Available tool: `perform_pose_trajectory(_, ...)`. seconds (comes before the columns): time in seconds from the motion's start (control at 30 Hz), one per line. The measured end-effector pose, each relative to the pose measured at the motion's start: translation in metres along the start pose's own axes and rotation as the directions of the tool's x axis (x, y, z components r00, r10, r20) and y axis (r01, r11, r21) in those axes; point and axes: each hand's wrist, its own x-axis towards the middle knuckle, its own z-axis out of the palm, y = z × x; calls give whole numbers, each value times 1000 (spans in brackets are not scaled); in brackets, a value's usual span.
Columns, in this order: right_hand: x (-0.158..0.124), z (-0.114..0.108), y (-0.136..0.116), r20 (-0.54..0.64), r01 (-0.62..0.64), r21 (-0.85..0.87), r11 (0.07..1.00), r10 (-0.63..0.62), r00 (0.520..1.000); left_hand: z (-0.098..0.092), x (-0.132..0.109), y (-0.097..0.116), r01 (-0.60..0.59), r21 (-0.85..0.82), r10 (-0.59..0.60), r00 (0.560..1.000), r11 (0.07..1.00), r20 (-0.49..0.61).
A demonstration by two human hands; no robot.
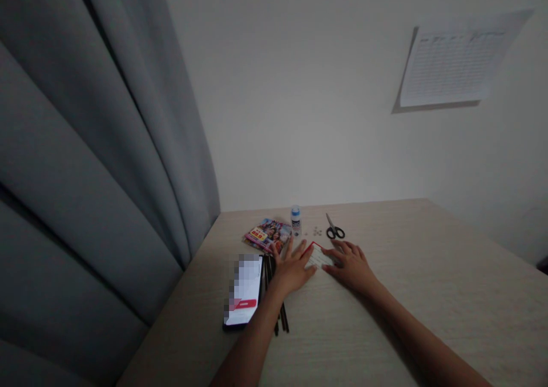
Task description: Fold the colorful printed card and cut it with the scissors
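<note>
Red-edged paper (319,258) lies on the desk (432,261) between the left hand (293,270) and right hand (353,266), apparently steadied from both sides to keep it flat. Both hands are palm down with fingers outstretched, the left's over one edge, the right's at the other. Scissors (335,232) and a blue-capped bottle (295,222) sit just behind, seemingly for easy reach.

Only one cam is doing the work here, riding on the person's head and facing forward and down across the surface (406,273). It's looking from well back, so the paper (319,257) is showing up pretty small, just below and right of center. The wall (299,90) is filling most of the top, and the curtain (107,119) is taking up the left side.
</note>
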Motion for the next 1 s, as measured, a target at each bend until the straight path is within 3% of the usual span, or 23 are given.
perform_pose_trajectory(1.0,-1,-4,1,21,5,-2,1000,-4,1000,-11,-24,-23,190,118,-197,979,975,49)
